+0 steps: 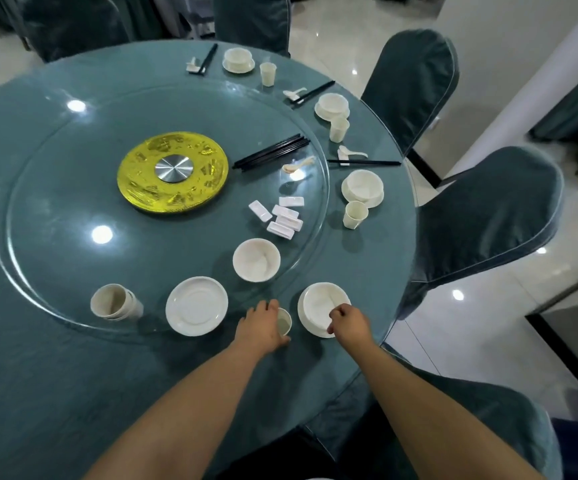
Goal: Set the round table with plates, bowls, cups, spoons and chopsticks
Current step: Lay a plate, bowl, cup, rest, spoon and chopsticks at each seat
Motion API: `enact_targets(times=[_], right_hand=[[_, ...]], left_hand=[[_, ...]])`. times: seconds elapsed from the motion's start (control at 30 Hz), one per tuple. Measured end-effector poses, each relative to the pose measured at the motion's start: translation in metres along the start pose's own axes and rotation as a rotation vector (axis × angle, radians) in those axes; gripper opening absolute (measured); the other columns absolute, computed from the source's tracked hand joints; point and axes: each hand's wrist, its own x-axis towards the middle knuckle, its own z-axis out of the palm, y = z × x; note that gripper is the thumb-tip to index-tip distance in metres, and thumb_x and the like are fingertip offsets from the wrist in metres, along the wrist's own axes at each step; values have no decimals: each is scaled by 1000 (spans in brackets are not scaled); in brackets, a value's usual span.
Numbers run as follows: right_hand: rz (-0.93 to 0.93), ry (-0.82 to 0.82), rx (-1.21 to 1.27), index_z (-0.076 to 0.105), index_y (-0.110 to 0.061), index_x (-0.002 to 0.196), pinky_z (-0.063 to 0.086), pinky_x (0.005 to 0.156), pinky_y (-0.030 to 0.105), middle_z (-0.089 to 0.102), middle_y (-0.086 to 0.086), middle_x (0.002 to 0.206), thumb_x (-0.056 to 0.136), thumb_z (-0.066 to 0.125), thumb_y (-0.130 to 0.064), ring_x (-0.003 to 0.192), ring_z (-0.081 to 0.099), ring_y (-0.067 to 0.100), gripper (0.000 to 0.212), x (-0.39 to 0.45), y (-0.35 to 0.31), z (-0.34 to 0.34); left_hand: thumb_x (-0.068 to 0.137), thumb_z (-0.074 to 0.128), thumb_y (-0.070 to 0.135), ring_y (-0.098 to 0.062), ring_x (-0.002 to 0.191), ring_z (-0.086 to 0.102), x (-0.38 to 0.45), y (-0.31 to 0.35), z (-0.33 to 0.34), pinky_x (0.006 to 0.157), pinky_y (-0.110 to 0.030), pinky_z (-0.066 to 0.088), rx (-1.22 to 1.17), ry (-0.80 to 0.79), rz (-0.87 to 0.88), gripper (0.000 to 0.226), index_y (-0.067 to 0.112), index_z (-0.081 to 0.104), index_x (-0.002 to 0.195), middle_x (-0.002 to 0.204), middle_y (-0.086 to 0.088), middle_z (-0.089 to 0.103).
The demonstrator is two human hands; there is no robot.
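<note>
The left hand grips a cup; the right hand seemingly pinches the bowl rim. Set the cup upright just beside that plate.

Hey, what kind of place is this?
Probably a restaurant banquet room: a big round table with a glass turntable, fabric-covered chairs round it, and identical place settings being laid.

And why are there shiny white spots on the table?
Head view: ceiling lights glare off the glass turntable as two bright spots, more on the floor; the wide lens bends the table edge; far chairs look soft.
</note>
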Motion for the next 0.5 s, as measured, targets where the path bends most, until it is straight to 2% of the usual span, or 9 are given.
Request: enact_targets(times=[0.17, 0.23, 0.3, 0.37, 0.43, 0.5], right_hand=[[4, -2, -1, 67, -6, 96, 43, 62, 26, 73, 10, 82, 93, 41, -16, 69, 59, 15, 27, 5, 5, -1], [0, -10, -7, 66, -7, 97, 43, 66, 26, 73, 11, 83, 93, 41, -16, 76, 61, 20, 27, 7, 6, 0], [-2, -11, -21, 66, -7, 97, 44, 66, 27, 72, 11, 86, 94, 40, -16, 80, 61, 23, 28, 9, 4, 0], [-5, -14, -37, 66, -7, 96, 42, 60, 26, 71, 10, 88, 94, 40, -17, 78, 59, 22, 28, 10, 2, 0], [-9, -15, -29, 65, -7, 96, 40, 54, 23, 71, 10, 87, 94, 39, -17, 76, 59, 21, 28, 11, -2, 0], [-25, -12, -20, 64, -7, 93, 41, 56, 23, 71, 10, 84, 94, 39, -17, 78, 61, 22, 27, 11, -8, 1]], left_hand=[[68, 78, 56, -28, 128, 40, 5, 0, 8, 98, -46, 46, -52, -19, 0, 90, 25, 32, 138, 138, -1, 38], [63, 75, 66, -26, 133, 35, 4, -1, 7, 101, -45, 43, -87, -42, 5, 103, 26, 27, 145, 143, 1, 35], [63, 61, 81, -25, 136, 32, 1, -4, 4, 105, -44, 39, -94, -24, 5, 106, 25, 27, 147, 144, 4, 35], [78, 45, 77, -24, 134, 34, -1, -11, 0, 106, -42, 39, -102, 62, 0, 87, 19, 36, 143, 142, 1, 42], [97, 37, 53, -26, 126, 43, 1, -20, -4, 104, -39, 38, -92, 180, -7, 55, 10, 49, 130, 134, -7, 52], [100, 37, 29, -28, 125, 46, 6, -31, -12, 106, -35, 34, -58, 200, -40, 38, 5, 51, 127, 133, -14, 54]])
